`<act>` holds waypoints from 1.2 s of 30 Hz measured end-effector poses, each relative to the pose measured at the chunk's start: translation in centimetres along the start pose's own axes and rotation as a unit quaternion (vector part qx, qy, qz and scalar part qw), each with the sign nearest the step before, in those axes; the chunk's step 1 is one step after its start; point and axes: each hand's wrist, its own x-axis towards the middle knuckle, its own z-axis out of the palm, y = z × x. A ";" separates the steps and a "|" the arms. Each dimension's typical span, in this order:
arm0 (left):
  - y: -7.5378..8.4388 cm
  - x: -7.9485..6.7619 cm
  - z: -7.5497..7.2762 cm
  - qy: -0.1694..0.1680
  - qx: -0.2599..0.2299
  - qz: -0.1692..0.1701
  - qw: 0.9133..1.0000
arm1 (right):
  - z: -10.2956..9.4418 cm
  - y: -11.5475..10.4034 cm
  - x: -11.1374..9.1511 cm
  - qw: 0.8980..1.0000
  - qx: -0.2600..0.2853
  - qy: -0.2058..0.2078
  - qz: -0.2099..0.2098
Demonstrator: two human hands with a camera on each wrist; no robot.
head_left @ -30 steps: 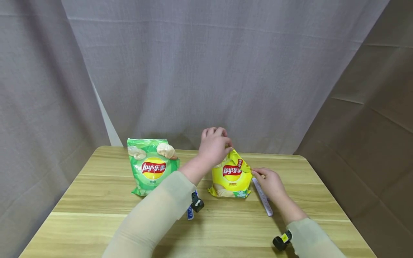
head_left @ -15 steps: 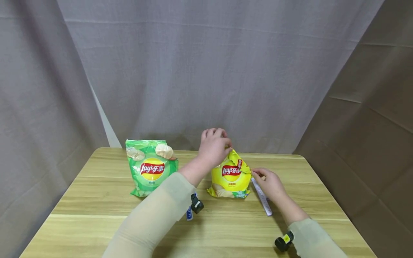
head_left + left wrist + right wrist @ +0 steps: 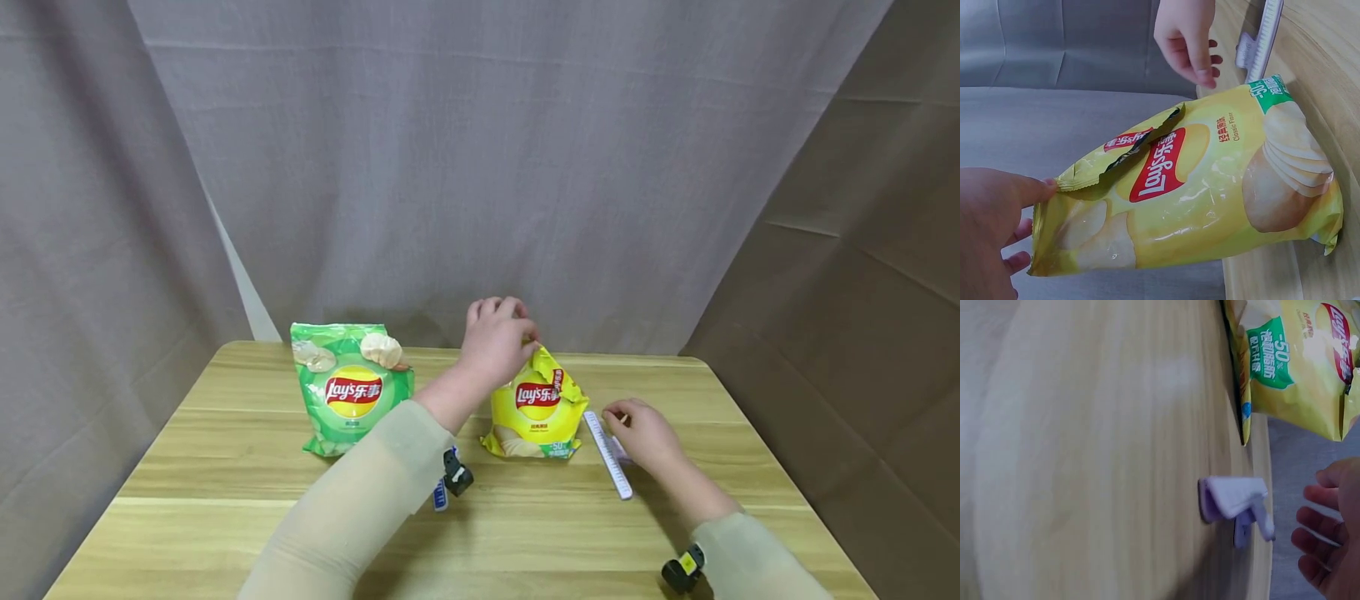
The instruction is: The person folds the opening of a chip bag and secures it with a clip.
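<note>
On the pale wooden table [image 3: 525,533], a puffed yellow foil packet [image 3: 536,425] is pinched at its top by the left hand [image 3: 495,343]; apparently nothing is held by the relaxed right hand [image 3: 643,432]. Its folded flap [image 3: 1127,140] is best kept flat.

Yellow chip bag [image 3: 531,408], partly folded

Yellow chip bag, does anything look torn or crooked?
Yes. On the yellow chip bag, a top corner flap is folded crookedly over the front, near where the left hand pinches the top. It looks odd because the flap carries a second, partial red logo beside the main one. I can't tell whether it's torn.
</note>
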 end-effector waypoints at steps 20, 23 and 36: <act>-0.1 0.0 0.0 -0.013 0.000 -0.007 1.000 | -0.4 2.2 -1.7 0.988 -0.062 -0.103 0.098; -0.1 -0.1 0.0 -0.015 0.002 -0.006 1.000 | -0.3 2.3 -1.7 0.987 -0.056 -0.109 0.106; -0.1 -0.2 0.0 -0.010 0.003 -0.002 1.000 | -0.1 2.2 -1.8 0.988 -0.010 -0.116 0.100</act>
